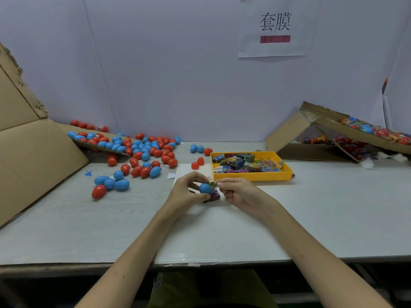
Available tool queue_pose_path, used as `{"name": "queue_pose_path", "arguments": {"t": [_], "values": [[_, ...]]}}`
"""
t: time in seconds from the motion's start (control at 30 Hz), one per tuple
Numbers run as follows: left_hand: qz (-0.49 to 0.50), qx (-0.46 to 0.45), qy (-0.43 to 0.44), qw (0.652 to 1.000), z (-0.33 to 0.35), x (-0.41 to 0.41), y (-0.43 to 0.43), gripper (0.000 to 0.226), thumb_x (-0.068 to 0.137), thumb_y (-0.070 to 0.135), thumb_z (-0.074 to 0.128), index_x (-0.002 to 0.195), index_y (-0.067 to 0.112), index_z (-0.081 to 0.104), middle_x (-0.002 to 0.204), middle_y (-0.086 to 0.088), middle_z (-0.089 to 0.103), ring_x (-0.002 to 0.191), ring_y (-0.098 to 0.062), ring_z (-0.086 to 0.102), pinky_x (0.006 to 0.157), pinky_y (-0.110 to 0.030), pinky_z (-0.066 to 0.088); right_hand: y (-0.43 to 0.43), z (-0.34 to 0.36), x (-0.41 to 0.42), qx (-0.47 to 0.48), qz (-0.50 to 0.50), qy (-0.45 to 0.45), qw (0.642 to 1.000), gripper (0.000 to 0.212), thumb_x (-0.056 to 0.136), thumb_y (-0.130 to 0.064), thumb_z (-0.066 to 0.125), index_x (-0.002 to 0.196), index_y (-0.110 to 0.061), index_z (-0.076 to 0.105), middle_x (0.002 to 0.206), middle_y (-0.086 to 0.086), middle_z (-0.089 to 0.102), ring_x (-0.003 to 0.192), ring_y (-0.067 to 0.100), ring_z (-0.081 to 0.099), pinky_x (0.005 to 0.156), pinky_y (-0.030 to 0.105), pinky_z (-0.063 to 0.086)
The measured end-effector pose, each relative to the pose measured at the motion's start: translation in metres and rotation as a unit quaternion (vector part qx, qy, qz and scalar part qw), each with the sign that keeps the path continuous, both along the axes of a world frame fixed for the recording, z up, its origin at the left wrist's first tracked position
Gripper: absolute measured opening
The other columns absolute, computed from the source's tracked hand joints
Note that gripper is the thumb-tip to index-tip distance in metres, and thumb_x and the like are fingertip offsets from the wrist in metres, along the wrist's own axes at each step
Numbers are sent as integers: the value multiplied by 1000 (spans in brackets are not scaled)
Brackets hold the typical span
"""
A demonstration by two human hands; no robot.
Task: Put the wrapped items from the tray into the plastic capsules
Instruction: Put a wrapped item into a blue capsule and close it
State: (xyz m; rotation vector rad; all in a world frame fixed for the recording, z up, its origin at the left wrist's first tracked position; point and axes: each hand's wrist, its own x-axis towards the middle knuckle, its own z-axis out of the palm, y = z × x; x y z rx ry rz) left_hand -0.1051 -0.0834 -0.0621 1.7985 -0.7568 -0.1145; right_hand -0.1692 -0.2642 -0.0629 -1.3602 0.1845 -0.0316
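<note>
My left hand (185, 192) grips a blue capsule half (205, 188) just above the table, in front of the yellow tray (252, 175). My right hand (238, 193) pinches a small printed wrapped item (212, 184) at the capsule's open right side. A purple wrapped item (214, 195) sits just under the capsule, between my hands; whether a finger holds it is unclear. The tray holds several colourful wrapped items (244, 163).
Several red and blue capsules (142, 152) spill from a cardboard flap at the back left, and a small cluster (111, 184) lies left of my hands. Two red halves (198, 163) stand beside the tray. A cardboard box (355, 134) of finished capsules sits back right.
</note>
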Motion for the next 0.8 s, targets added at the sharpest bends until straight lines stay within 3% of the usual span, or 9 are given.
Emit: {"name": "queue_pose_path", "arguments": {"t": [0.3, 0.8], "values": [[4, -1, -8, 1000, -2, 2, 0, 37, 72, -2, 81, 89, 26, 63, 99, 11, 67, 87, -8, 62, 65, -10, 49, 0, 1, -2, -5, 14, -1, 1000, 10, 91, -2, 64, 96, -1, 72, 68, 3, 55, 60, 9, 44, 54, 19, 39], [10, -13, -9, 1000, -2, 3, -1, 29, 75, 7, 83, 90, 23, 64, 98, 2, 69, 85, -12, 67, 66, -18, 55, 3, -5, 1, -59, -4, -36, 998, 8, 86, -7, 72, 83, -11, 78, 66, 2, 61, 55, 8, 48, 51, 20, 40]]}}
